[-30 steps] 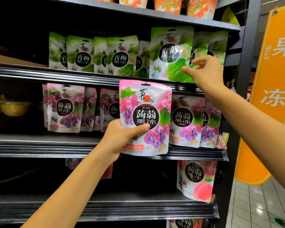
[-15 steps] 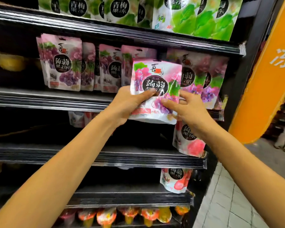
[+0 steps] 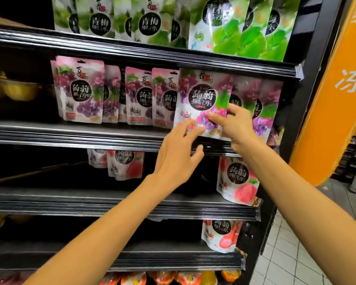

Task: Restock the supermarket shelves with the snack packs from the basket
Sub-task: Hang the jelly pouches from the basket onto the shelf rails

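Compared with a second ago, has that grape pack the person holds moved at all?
Yes. The grape pack went from in front of the upper shelf rail back into the gap in the grape row beneath it.

The grape pack has moved back to the shelf; the left hand has uncurled.

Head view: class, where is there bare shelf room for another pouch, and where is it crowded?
Bare: black shelf board between left pink peach pouches and right peach pouch; also left of the red-printed pouch. Crowded: purple grape pouches, overlapping.
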### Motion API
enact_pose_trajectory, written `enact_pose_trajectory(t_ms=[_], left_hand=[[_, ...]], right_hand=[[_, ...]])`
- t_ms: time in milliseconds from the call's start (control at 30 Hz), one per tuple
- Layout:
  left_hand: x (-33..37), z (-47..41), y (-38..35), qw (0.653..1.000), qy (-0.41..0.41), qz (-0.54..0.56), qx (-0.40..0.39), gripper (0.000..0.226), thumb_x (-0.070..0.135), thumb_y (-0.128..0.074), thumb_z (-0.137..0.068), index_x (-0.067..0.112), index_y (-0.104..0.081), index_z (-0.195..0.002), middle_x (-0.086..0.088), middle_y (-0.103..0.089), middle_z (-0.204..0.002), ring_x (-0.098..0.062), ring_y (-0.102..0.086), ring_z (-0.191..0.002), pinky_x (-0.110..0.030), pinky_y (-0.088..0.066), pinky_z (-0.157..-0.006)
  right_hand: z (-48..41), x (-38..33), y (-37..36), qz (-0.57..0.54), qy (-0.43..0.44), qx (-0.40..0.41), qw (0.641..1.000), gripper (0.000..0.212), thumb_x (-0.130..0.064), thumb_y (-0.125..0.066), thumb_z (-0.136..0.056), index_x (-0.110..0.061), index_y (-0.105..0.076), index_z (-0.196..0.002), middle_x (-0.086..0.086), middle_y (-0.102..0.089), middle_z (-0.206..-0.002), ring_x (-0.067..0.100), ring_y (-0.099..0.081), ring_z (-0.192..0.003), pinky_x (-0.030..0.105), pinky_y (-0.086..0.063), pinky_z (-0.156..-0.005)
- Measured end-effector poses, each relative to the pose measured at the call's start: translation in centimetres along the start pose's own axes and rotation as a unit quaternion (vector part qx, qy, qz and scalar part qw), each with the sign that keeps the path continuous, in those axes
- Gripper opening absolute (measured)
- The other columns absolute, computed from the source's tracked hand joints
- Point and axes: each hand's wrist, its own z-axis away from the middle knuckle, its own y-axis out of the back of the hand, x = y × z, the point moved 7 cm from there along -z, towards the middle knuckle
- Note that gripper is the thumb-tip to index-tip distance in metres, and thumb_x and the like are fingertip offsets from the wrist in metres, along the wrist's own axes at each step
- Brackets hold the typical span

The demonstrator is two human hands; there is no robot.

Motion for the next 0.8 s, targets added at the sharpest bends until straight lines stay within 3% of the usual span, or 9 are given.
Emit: enact_pose_trajectory(t_ms=[133, 233, 267, 333, 400, 467, 700, 800], left_hand=[[-0.1, 0.6, -1.8, 0.999, -0.005, -0.042, -0.027, 0.047, 0.029, -0.054, -0.095, 0.021, -0.049, -0.141, -0.002, -0.041, -0.150, -0.022, -0.040, -0.135, -0.036, -0.025, -0.116], [0.2, 0.8, -2.4, 0.997, -0.021, -0.065, -0.024, 0.049, 0.031, -0.053, -0.095, 0.021, -0.047, -0.143, -0.001, -0.042, -0.149, -0.018, -0.038, -0.138, -0.033, -0.013, -0.119], [0.2, 0.8, -2.4, 0.997, -0.026, -0.067, -0.022, 0.049, 0.030, -0.052, -0.095, 0.022, -0.047, -0.143, 0.000, -0.043, -0.149, -0.017, -0.038, -0.137, -0.032, -0.012, -0.120], [0.4, 0.9, -2.5, 0.997, -0.032, -0.065, -0.017, 0.049, 0.030, -0.053, -0.095, 0.022, -0.047, -0.143, 0.000, -0.043, -0.149, -0.017, -0.039, -0.136, -0.033, -0.013, -0.120], [0.5, 1.0, -2.6, 0.997, -0.034, -0.070, -0.016, 0.048, 0.030, -0.053, -0.095, 0.021, -0.048, -0.142, 0.000, -0.043, -0.149, -0.017, -0.039, -0.136, -0.032, -0.011, -0.120], [0.6, 1.1, -2.8, 0.997, -0.032, -0.075, -0.013, 0.047, 0.030, -0.053, -0.094, 0.021, -0.049, -0.141, -0.001, -0.044, -0.149, -0.016, -0.040, -0.136, -0.030, -0.006, -0.120], [0.9, 0.6, -3.5, 0.997, -0.019, -0.071, -0.019, 0.048, 0.036, -0.051, -0.093, 0.020, -0.051, -0.139, -0.001, -0.045, -0.148, -0.015, -0.040, -0.136, -0.032, -0.002, -0.120], [1.1, 0.6, -3.3, 0.998, -0.016, -0.058, -0.019, 0.047, 0.035, -0.052, -0.094, 0.020, -0.052, -0.138, -0.001, -0.046, -0.148, -0.015, -0.040, -0.136, -0.032, -0.001, -0.121]], right_hand=[[0.3, 1.1, 0.5, 0.019, 0.017, 0.007, 1.000, 0.012, -0.008, -0.077, -0.082, -0.014, -0.071, -0.091, -0.002, -0.075, -0.077, 0.011, -0.073, -0.070, 0.023, -0.055, -0.060], [0.7, 1.3, 1.3, 0.066, 0.040, 0.005, 0.997, 0.020, -0.017, -0.079, -0.081, -0.017, -0.068, -0.097, -0.012, -0.074, -0.076, -0.001, -0.070, -0.075, 0.015, -0.051, -0.070], [1.0, 1.5, 1.6, 0.090, 0.040, 0.011, 0.995, 0.028, -0.022, -0.080, -0.080, -0.016, -0.066, -0.104, -0.014, -0.073, -0.083, -0.003, -0.067, -0.081, 0.014, -0.049, -0.074], [1.4, 1.9, 2.4, 0.139, 0.035, 0.039, 0.989, 0.048, -0.028, -0.080, -0.080, -0.008, -0.061, -0.119, -0.001, -0.069, -0.101, 0.007, -0.062, -0.093, 0.022, -0.051, -0.082], [1.9, 1.9, 3.2, 0.153, 0.066, 0.071, 0.983, 0.037, -0.023, -0.079, -0.082, -0.007, -0.062, -0.110, 0.009, -0.069, -0.095, 0.011, -0.062, -0.081, 0.019, -0.055, -0.075], [2.3, 1.9, 4.0, 0.171, 0.091, 0.102, 0.976, 0.030, -0.018, -0.075, -0.084, -0.007, -0.065, -0.110, 0.001, -0.068, -0.082, 0.006, -0.062, -0.071, 0.012, -0.052, -0.067], [2.2, 2.7, 5.3, 0.160, 0.071, 0.124, 0.977, 0.023, -0.014, -0.075, -0.081, -0.012, -0.069, -0.102, -0.003, -0.072, -0.072, -0.004, -0.066, -0.063, 0.004, -0.045, -0.057], [2.5, 2.4, 5.6, 0.152, 0.082, 0.134, 0.976, 0.021, -0.012, -0.073, -0.081, -0.013, -0.068, -0.102, 0.003, -0.073, -0.082, 0.006, -0.069, -0.072, 0.007, -0.049, -0.060]])
